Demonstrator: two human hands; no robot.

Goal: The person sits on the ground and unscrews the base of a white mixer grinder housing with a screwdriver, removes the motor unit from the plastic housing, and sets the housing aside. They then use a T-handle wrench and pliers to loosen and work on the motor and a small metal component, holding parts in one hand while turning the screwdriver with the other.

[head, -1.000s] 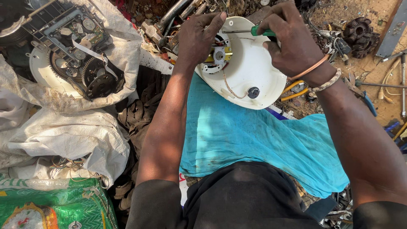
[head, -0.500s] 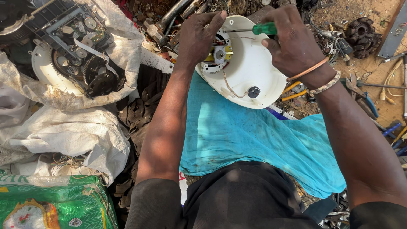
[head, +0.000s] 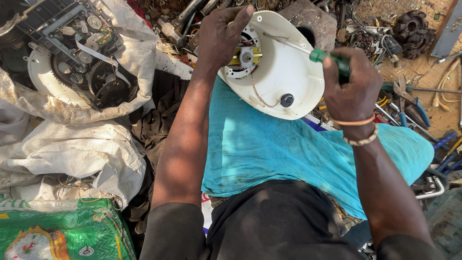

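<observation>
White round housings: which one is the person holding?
The smooth white housing on the lap, gripped by the left hand; the other, full of gears, lies untouched on sacking.

The person wears a black short-sleeved top and turquoise cloth over the lap. Both forearms are bare. The right hand (head: pixel 350 86) has two bands at its wrist: one thin orange, one pale beaded.

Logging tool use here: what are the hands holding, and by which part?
The right hand holds a screwdriver by its green handle. The left hand grips the white housing at its top rim, by the motor opening.
</observation>
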